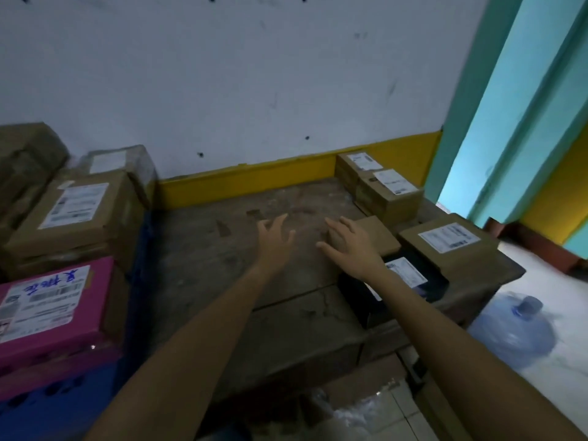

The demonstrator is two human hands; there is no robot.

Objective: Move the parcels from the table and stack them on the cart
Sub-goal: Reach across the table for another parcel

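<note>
Right hand (351, 246) spread beside small parcel (377, 233); left hand (273, 243) over bare table (203, 249).

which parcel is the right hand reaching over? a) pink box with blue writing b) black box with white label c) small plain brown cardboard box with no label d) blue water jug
c: the open right hand hovers over the small plain brown cardboard box on the wooden table.

Table (222, 249) centre bare; parcels (388, 192) crowd right edge.
</note>
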